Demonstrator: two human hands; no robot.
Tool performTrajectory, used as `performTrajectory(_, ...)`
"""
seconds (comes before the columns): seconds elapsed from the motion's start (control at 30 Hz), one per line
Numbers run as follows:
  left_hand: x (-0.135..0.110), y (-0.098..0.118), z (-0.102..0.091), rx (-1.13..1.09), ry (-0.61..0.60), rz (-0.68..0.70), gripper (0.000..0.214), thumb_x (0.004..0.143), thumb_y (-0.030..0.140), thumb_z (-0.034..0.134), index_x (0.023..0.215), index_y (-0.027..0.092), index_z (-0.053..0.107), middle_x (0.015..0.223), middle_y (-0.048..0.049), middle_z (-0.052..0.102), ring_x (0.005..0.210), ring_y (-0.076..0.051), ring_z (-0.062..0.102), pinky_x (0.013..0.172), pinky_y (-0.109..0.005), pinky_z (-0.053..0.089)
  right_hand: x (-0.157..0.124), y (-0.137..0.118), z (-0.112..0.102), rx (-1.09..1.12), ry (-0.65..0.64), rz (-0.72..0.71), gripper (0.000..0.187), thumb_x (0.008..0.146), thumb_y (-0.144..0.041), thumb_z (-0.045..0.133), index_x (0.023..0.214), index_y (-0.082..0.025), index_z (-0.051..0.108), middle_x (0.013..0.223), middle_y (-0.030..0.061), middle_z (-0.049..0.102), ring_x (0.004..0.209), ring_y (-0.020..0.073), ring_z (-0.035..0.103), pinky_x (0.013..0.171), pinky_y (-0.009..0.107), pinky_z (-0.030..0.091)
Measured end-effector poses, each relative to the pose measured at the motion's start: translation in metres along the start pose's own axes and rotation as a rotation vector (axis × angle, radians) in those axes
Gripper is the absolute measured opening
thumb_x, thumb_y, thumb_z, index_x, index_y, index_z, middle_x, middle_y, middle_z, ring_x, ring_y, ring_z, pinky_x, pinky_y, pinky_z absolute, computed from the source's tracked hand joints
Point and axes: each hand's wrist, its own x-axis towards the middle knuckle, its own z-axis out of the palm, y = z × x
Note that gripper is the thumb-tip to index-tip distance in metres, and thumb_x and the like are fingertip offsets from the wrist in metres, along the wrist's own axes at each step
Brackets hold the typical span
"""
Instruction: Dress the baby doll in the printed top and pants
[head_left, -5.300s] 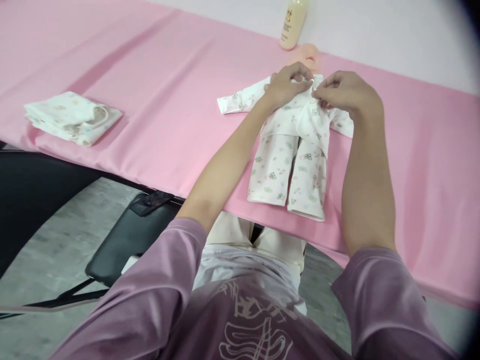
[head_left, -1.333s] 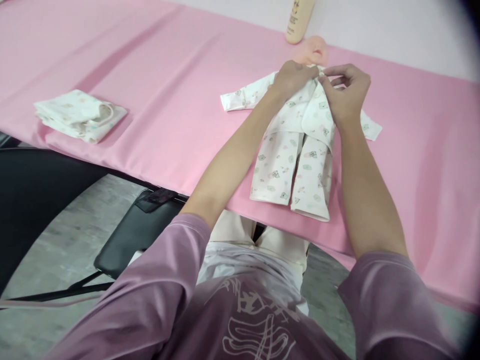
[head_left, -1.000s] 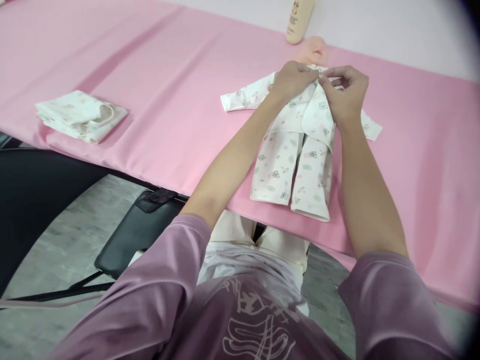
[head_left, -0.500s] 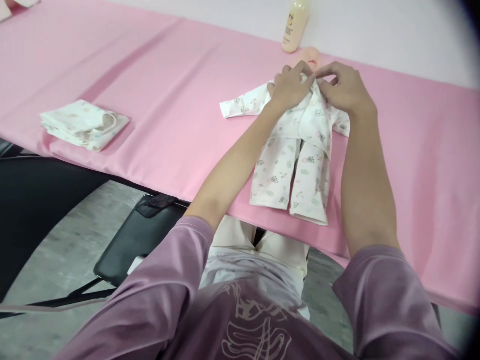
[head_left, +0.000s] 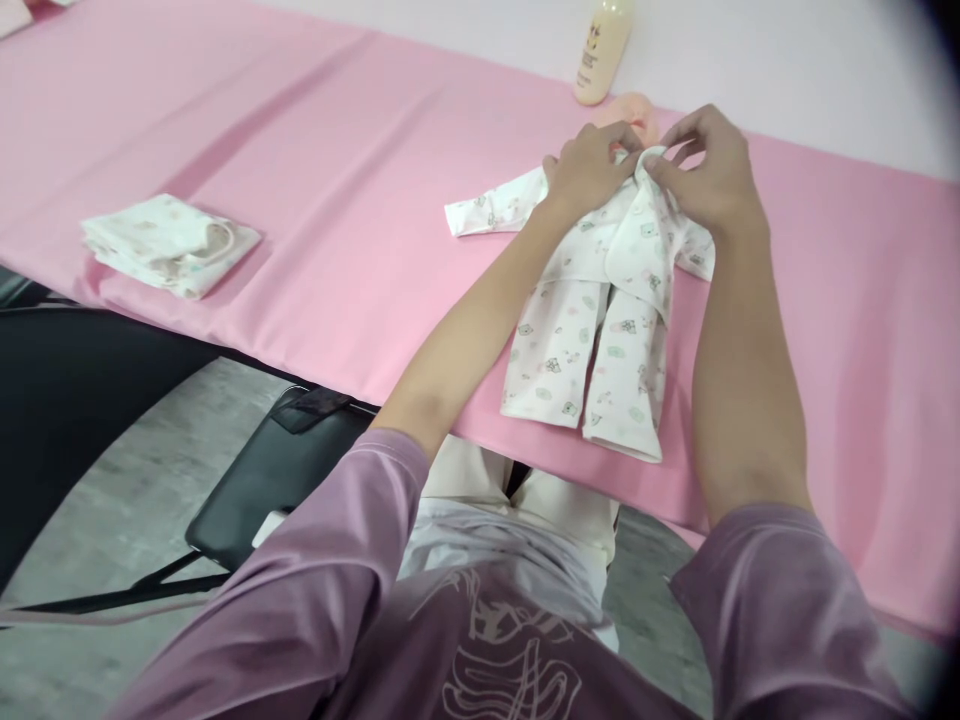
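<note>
A small white baby jacket (head_left: 634, 235) with printed animals lies over matching white baby trousers (head_left: 555, 350) at the table's front edge. Above its neck shows a peach-coloured rounded thing (head_left: 637, 112), like a doll's head, partly covered by my hands. My right hand (head_left: 709, 165) pinches the jacket's collar between thumb and fingers and holds it slightly raised. Bent at the other side of the neckline are the fingers of my left hand (head_left: 596, 165), closed on the collar edge; their tips are partly hidden. One sleeve spreads to the left, the other lies partly behind my right forearm.
Folded white printed cloth (head_left: 169, 245) rests on the pink-covered table (head_left: 337, 230) at the left. A pale yellow bottle (head_left: 602, 55) stands at the back by the white wall. Below the front edge is a black chair (head_left: 255, 490).
My right hand has lifted the collar a little and moved slightly right. The left hand stays at the neckline, shifted slightly right. The view has tilted a little.
</note>
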Motion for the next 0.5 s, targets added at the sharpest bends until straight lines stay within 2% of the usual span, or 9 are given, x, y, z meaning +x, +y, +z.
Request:
performTrajectory(0.07,0.003,-0.003,0.003,0.023,0.111,0.035,0.038,0.104,0.077,0.076,0.124,0.053,0.097,0.14,-0.0016,0.085,0.152,-0.049,0.066,0.134,-0.072,0.038,0.0,0.005,0.002,0.022,0.024,-0.01,0.03,0.097,-0.019,0.096,0.111,-0.036,0.075,0.121,-0.0026,0.087,0.104,0.0234,0.074,0.106,0.048,0.065)
performTrajectory(0.1,0.004,-0.003,0.004,0.039,0.121,0.041,0.039,0.107,0.076,0.076,0.126,0.049,0.097,0.144,-0.0038,0.082,0.15,-0.049,0.066,0.135,-0.072,0.038,0.0,0.008,0.003,0.025,0.033,-0.005,0.028,0.098,-0.024,0.098,0.109,-0.038,0.076,0.118,-0.0033,0.087,0.103,0.0236,0.073,0.107,0.049,0.065)
performTrajectory(0.2,0.002,0.0,0.005,0.076,0.111,0.04,0.029,0.117,0.062,0.072,0.137,0.051,0.09,0.152,-0.0029,0.079,0.15,-0.046,0.06,0.136,-0.071,0.035,0.001,0.013,0.006,0.025,0.042,0.046,0.023,0.099,-0.03,0.098,0.108,-0.039,0.079,0.119,-0.0023,0.086,0.104,0.0256,0.073,0.114,0.055,0.063)
performTrajectory(0.27,-0.002,0.004,0.004,0.078,0.096,0.031,0.027,0.122,0.05,0.066,0.143,0.055,0.084,0.157,0.0017,0.079,0.15,-0.042,0.055,0.135,-0.068,0.032,0.003,0.013,0.009,0.027,0.043,0.076,0.019,0.102,-0.026,0.095,0.107,-0.037,0.081,0.12,-0.0012,0.086,0.107,0.0265,0.076,0.119,0.058,0.062)
performTrajectory(0.37,-0.008,0.01,0.0,0.055,0.09,-0.014,0.027,0.125,0.033,0.059,0.135,0.048,0.079,0.156,0.0032,0.077,0.143,-0.033,0.053,0.131,-0.063,0.031,0.005,0.007,0.019,0.034,0.096,0.078,0.019,0.103,-0.012,0.09,0.104,-0.03,0.082,0.119,0.0012,0.088,0.109,0.0237,0.079,0.117,0.052,0.064)
performTrajectory(0.43,-0.01,0.012,-0.002,0.038,0.1,-0.036,0.022,0.126,0.029,0.059,0.126,0.042,0.077,0.151,0.0016,0.077,0.136,-0.027,0.053,0.128,-0.056,0.034,0.005,0.004,0.025,0.042,0.133,0.075,0.023,0.101,-0.003,0.088,0.102,-0.026,0.082,0.116,0.0032,0.09,0.107,0.0213,0.079,0.112,0.046,0.065)
performTrajectory(0.5,-0.01,0.012,-0.003,0.015,0.084,-0.059,0.019,0.127,0.029,0.06,0.124,0.039,0.076,0.152,0.0008,0.076,0.132,-0.024,0.052,0.126,-0.051,0.035,0.005,0.004,0.028,0.046,0.123,0.074,0.024,0.104,-0.002,0.086,0.104,-0.026,0.083,0.118,0.003,0.09,0.108,0.021,0.079,0.113,0.044,0.064)
